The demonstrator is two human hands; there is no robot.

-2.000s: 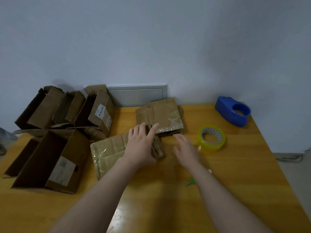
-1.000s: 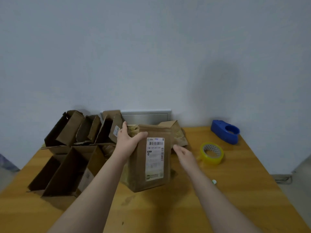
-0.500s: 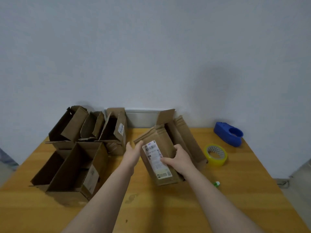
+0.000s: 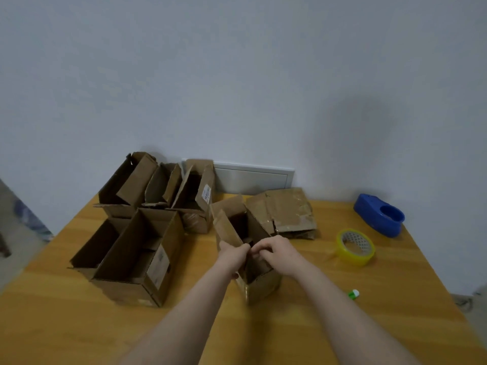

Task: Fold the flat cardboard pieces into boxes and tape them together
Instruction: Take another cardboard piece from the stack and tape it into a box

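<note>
- While the person leans over the wooden table [image 4: 369, 325], a half-formed box [image 4: 262, 285] stands near its middle with the open top facing up and one long flap rising on its left side.
- The left hand [image 4: 234, 255] grips the box's left wall at the rim, with the fingers curled round the cardboard edge.
- The right hand [image 4: 279, 252] comes in from 3 o'clock, its fingers bent and pinching the rim of the right wall. The two sets of knuckles nearly meet over the opening.
- At 1 o'clock from the box, just behind it, lie the flat cardboard pieces [image 4: 287, 212], stacked, with scraps of old tape on the top sheet.
- A yellow tape roll [image 4: 355, 247] lies flat at 3 o'clock, well apart from the hands.
- A blue tape dispenser [image 4: 379, 218] sits farther off at 2 o'clock, near the table's far right corner.
- At 9 o'clock two large open boxes [image 4: 137, 254] stand side by side, touching.
- Smaller open boxes [image 4: 158, 185] crowd behind them at 11 o'clock, up against the wall.
- A small green-and-white object [image 4: 353, 294] lies at 4 o'clock, near the right forearm; I cannot tell what it is.
- At 12 o'clock a white panel [image 4: 253, 179] is set low in the grey wall.
</note>
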